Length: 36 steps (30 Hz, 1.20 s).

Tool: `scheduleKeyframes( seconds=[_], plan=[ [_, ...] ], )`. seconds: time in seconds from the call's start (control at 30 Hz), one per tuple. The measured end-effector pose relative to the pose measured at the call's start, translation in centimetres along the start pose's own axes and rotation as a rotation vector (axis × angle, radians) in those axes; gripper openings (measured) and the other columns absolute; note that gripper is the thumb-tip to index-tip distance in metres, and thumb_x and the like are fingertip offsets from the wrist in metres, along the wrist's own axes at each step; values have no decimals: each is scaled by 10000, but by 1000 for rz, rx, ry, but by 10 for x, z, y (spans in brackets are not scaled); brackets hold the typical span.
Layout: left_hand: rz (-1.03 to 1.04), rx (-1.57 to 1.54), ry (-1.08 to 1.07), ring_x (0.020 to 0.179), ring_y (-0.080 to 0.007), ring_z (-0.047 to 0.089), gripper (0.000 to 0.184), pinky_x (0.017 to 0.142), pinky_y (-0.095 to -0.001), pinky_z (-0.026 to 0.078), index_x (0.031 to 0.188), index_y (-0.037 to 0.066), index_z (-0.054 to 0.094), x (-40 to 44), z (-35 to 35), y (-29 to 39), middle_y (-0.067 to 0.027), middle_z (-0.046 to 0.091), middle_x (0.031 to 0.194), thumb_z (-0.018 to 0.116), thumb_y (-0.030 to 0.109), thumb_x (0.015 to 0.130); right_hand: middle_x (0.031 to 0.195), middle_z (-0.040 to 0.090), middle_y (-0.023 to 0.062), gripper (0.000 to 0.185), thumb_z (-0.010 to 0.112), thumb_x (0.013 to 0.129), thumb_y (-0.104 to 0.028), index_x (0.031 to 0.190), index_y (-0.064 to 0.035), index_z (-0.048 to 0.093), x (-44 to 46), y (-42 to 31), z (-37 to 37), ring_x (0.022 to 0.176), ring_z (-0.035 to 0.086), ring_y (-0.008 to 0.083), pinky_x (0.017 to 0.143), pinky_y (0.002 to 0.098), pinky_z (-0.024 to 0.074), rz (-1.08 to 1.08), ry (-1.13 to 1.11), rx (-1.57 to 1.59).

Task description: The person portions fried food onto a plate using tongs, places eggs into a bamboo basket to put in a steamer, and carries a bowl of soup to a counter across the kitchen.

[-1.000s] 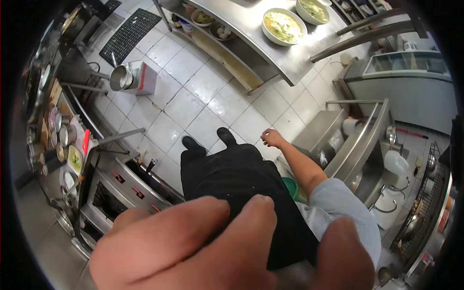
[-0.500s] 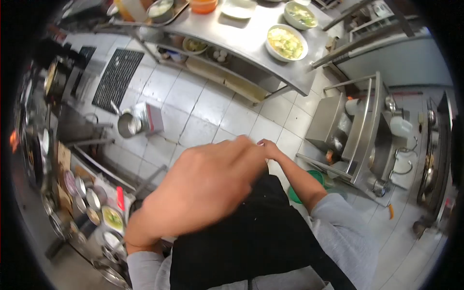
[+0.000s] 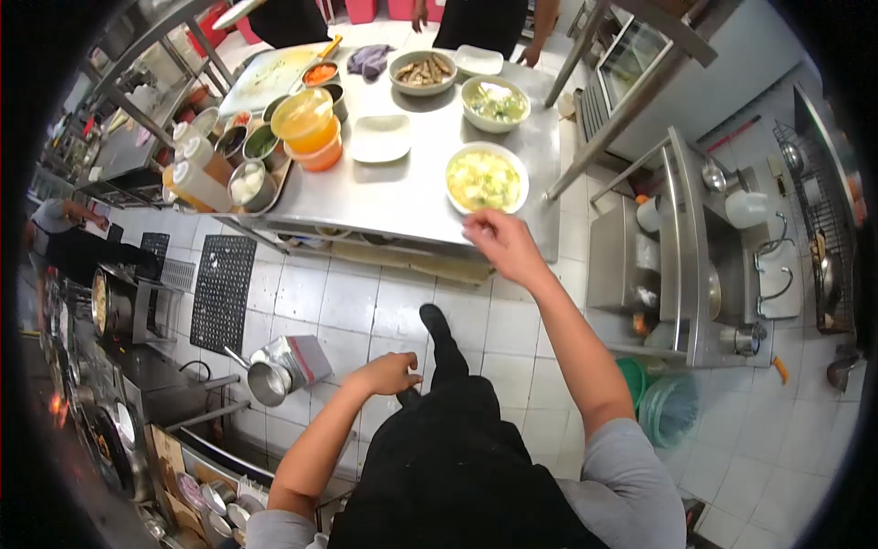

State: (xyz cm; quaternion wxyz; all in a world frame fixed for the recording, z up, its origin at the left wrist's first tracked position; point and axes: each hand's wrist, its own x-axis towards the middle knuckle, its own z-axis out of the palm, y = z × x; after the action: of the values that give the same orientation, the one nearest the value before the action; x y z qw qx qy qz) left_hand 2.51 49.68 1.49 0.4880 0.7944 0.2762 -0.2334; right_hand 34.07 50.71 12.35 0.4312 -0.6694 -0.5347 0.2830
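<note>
Closest in, the black apron (image 3: 448, 467) fills the foreground, and here's the left hand (image 3: 384, 373) hanging over the floor tiles (image 3: 361, 302), fingers loosely curled, nothing visible in their grasp. Off to its side a metal pot (image 3: 267, 384) sits against a boxy tin (image 3: 309, 360), the tin seemingly serving as a stand; there's reddish edging on it, but no words. Up to the right hand (image 3: 503, 245), fingers bent right at the near rim of a white bowl (image 3: 522, 190) of yellow food (image 3: 483, 177): touching or gripping, it's impossible to tell! That bowl rests upright near the metal table's (image 3: 384, 197) corner, a 2nd bowl (image 3: 498, 127) just behind it, both presumably placed for easy reach. Over to the left, 2 orange tubs (image 3: 315, 157) stand stacked, likely saving room, beside squeeze bottles (image 3: 203, 186) with no readable label. Farthest off, 2 people (image 3: 480, 26) in dark clothing stand beyond the table; no brand can be read anywhere.
</note>
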Motion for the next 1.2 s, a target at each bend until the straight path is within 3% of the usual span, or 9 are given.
scheduleKeyframes(
  seconds=[0.37, 0.43, 0.53, 0.63, 0.83, 0.97, 1.03, 1.1, 1.2],
  plan=[
    [-398, -530, 169, 969, -409, 675, 457, 865, -472, 530, 931, -17, 694, 44, 70, -118, -245, 715, 984, 653, 434, 869, 988, 740, 174, 405, 719, 848, -364, 1050, -13, 728, 424, 109, 2, 917, 705, 316, 828, 408, 537, -13, 143, -599],
    [-642, -836, 343, 576, -281, 678, 367, 579, -428, 558, 878, -48, 651, 36, 161, -175, -183, 699, 723, 678, 318, 880, 1021, 725, 211, 495, 722, 802, -449, 1042, -17, 738, 467, 125, 1, 978, 692, 352, 877, 433, 527, 52, 159, -594],
    [-866, -1331, 482, 622, -255, 695, 353, 520, -378, 560, 1000, -32, 596, -11, 221, -158, -161, 691, 733, 709, 291, 912, 1011, 729, 205, 534, 716, 776, -507, 989, -18, 750, 531, 148, 5, 990, 695, 352, 887, 431, 529, 96, 117, -773],
    [-744, -1375, 159, 662, -306, 684, 306, 535, -479, 548, 962, -33, 592, -42, 308, -155, -171, 672, 767, 684, 255, 913, 996, 731, 207, 559, 712, 769, -534, 970, -14, 751, 557, 149, 10, 988, 700, 351, 874, 437, 537, 155, 88, -848],
    [-454, -1525, 588, 778, -323, 683, 334, 629, -499, 551, 989, -14, 630, -35, 326, -65, -187, 686, 892, 654, 314, 928, 1014, 728, 230, 553, 770, 770, -481, 991, 24, 745, 580, 126, 17, 992, 710, 352, 837, 433, 558, 259, 56, -888],
    [-59, -828, 647, 796, -347, 698, 302, 644, -533, 562, 1024, -6, 631, -16, 332, -72, -194, 704, 930, 631, 286, 945, 1064, 719, 234, 547, 797, 758, -440, 1015, 38, 733, 595, 139, 19, 1019, 704, 356, 848, 433, 557, 309, -21, -928],
    [-275, -825, 520, 756, -361, 714, 264, 611, -552, 578, 1078, -15, 597, -1, 321, -81, -193, 717, 913, 625, 216, 952, 1078, 716, 234, 555, 797, 759, -436, 1041, 36, 727, 599, 142, 18, 1024, 701, 359, 846, 433, 557, 286, -48, -952],
    [-708, -1808, 449, 760, -358, 717, 301, 611, -539, 592, 1144, -27, 566, 7, 313, -75, -192, 721, 927, 627, 195, 950, 1088, 713, 235, 541, 785, 768, -410, 1068, 34, 716, 605, 147, 20, 1043, 693, 363, 863, 431, 552, 300, -28, -935],
    [-891, -1791, 484, 727, -341, 720, 328, 584, -484, 608, 1171, -67, 516, 12, 281, -73, -221, 712, 878, 597, 184, 976, 1102, 709, 233, 500, 759, 784, -367, 1092, 23, 708, 607, 152, 17, 1070, 682, 368, 895, 430, 541, 268, -46, -940]
  ],
)
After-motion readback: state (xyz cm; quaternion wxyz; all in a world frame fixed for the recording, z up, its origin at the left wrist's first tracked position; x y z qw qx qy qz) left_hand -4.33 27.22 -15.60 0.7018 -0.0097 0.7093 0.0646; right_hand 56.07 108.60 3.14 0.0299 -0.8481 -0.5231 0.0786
